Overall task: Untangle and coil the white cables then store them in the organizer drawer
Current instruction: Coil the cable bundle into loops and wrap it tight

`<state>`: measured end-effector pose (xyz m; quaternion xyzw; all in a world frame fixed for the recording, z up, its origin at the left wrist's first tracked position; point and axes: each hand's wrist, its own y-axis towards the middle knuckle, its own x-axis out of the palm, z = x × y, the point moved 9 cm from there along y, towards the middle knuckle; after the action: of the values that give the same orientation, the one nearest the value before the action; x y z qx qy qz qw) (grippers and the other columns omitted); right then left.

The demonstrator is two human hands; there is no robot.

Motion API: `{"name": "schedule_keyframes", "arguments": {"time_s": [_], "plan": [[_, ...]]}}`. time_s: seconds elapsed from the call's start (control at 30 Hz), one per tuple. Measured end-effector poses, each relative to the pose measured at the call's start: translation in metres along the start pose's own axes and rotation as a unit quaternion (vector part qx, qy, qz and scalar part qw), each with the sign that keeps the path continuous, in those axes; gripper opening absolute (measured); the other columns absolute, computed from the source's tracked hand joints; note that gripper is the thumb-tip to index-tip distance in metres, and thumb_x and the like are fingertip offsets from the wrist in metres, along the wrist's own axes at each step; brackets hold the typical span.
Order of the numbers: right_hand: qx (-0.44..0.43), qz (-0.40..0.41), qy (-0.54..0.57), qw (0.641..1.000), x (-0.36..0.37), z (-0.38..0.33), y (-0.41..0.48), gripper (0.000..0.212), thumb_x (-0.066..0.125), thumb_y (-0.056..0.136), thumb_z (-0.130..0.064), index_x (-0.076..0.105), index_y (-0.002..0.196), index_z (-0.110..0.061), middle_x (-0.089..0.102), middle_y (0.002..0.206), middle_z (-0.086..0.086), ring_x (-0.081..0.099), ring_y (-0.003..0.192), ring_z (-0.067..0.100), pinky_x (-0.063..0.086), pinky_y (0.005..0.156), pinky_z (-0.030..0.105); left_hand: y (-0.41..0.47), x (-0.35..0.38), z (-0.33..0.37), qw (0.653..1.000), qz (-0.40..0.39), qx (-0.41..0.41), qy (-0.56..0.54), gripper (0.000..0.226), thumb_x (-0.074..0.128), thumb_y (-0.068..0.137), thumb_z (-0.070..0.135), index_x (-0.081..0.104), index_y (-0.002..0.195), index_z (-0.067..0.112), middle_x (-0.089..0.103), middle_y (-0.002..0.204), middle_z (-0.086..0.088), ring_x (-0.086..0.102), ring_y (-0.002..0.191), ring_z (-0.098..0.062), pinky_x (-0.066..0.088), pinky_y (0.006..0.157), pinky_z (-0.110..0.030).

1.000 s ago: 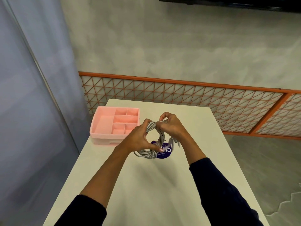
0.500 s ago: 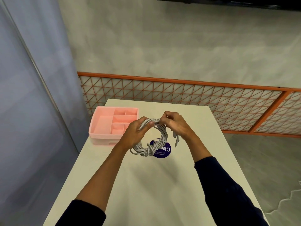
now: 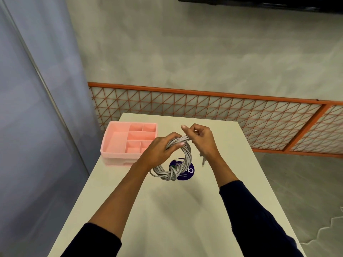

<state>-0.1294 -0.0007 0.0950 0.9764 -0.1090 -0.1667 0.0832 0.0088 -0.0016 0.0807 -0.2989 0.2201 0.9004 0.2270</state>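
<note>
The left hand [image 3: 160,150] grips the coiled white cables [image 3: 175,160] above the table [image 3: 167,210]. The right hand [image 3: 201,139] pinches the coil's top. The pink organizer [image 3: 118,143] sits left.

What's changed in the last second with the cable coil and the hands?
The cable coil has swung from nearly edge-on to an open ring hanging over the purple sticker. The right hand has lifted its forefinger while pinching the coil's top, loose ends dangling below it. The left hand keeps gripping the coil; the pink organizer hasn't moved.
</note>
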Motion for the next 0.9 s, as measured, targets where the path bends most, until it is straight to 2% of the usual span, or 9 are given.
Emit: {"name": "schedule_keyframes", "arguments": {"time_s": [0.13,0.27,0.33,0.47,0.6,0.7,0.77,0.83,0.9], "plan": [[0.030,0.040,0.068,0.996,-0.006,0.008,-0.002,0.051,0.061,0.088,-0.050,0.051,0.067,-0.005,0.048,0.054,0.004,0.039,0.049,0.013,0.036,0.052,0.026,0.004,-0.013,0.011,0.997,0.061,0.009,-0.056,0.026,0.053,0.095,0.040,0.060,0.111,0.020,0.070,0.090,-0.003,0.064,0.080,-0.017,0.047,0.071,-0.023],[0.053,0.059,0.007,0.997,0.003,0.015,-0.010,0.052,0.039,0.096,-0.056,0.055,0.070,-0.014,0.060,0.070,0.001,0.054,0.065,0.010,0.041,0.065,0.026,0.006,-0.021,0.011,0.990,0.115,0.008,-0.082,0.022,0.055,0.096,0.035,0.063,0.106,0.018,0.070,0.096,0.008,0.063,0.089,-0.002,0.046,0.078,-0.014],[0.091,0.059,0.011,0.994,0.007,0.024,-0.015,0.054,0.029,0.098,-0.056,0.061,0.084,-0.015,0.063,0.086,0.001,0.057,0.078,0.008,0.039,0.072,0.024,0.007,-0.021,0.011,0.987,0.129,0.003,-0.093,0.021,0.056,0.096,0.033,0.065,0.104,0.017,0.069,0.096,0.011,0.063,0.090,0.003,0.045,0.079,-0.010],[0.129,0.027,0.008,0.991,0.019,0.035,-0.016,0.087,0.009,0.096,-0.062,0.075,0.077,-0.008,0.073,0.078,0.005,0.065,0.078,0.014,0.044,0.070,0.023,0.007,-0.020,0.010,0.986,0.132,-0.007,-0.104,0.021,0.056,0.095,0.033,0.066,0.103,0.017,0.069,0.096,0.013,0.063,0.091,0.003,0.044,0.080,-0.009],[0.200,-0.056,0.121,0.971,0.034,0.044,-0.027,0.081,0.020,0.093,-0.068,0.068,0.063,-0.010,0.071,0.066,0.009,0.069,0.066,0.021,0.052,0.066,0.028,0.009,-0.021,0.007,0.985,0.109,-0.007,-0.133,0.021,0.060,0.093,0.032,0.068,0.103,0.016,0.070,0.097,0.010,0.065,0.090,0.000,0.047,0.078,-0.012],[0.212,-0.010,0.163,0.963,0.029,0.043,-0.028,0.073,0.034,0.091,-0.068,0.056,0.054,-0.008,0.055,0.049,0.007,0.059,0.050,0.021,0.050,0.056,0.027,0.006,-0.018,0.000,0.973,0.121,-0.043,-0.194,0.025,0.066,0.089,0.033,0.067,0.109,0.018,0.069,0.093,0.009,0.061,0.070,0.003,0.045,0.061,-0.010],[0.220,0.034,0.173,0.959,0.025,0.044,-0.026,0.070,0.038,0.090,-0.067,0.055,0.054,-0.009,0.051,0.046,0.004,0.053,0.045,0.019,0.047,0.052,0.026,0.002,-0.015,-0.013,0.947,0.149,-0.108,-0.264,0.040,0.073,0.082,0.036,0.060,0.116,0.020,0.068,0.086,0.002,0.059,0.061,-0.001,0.047,0.057,-0.017],[0.225,0.057,0.194,0.953,0.023,0.046,-0.026,0.070,0.037,0.091,-0.066,0.056,0.055,-0.009,0.051,0.045,0.003,0.049,0.044,0.017,0.044,0.049,0.025,-0.006,-0.009,-0.030,0.906,0.173,-0.192,-0.335,0.051,0.077,0.075,0.041,0.056,0.116,0.018,0.070,0.085,-0.004,0.066,0.069,-0.010,0.055,0.067,-0.027],[0.226,0.079,0.212,0.947,0.018,0.050,-0.027,0.070,0.035,0.092,-0.066,0.055,0.055,-0.010,0.050,0.046,0.003,0.045,0.041,0.016,0.041,0.049,0.026,-0.016,0.003,-0.044,0.888,0.155,-0.269,-0.340,0.054,0.070,0.072,0.058,0.062,0.104,0.015,0.074,0.083,-0.005,0.070,0.080,-0.019,0.056,0.077,-0.036]]}}
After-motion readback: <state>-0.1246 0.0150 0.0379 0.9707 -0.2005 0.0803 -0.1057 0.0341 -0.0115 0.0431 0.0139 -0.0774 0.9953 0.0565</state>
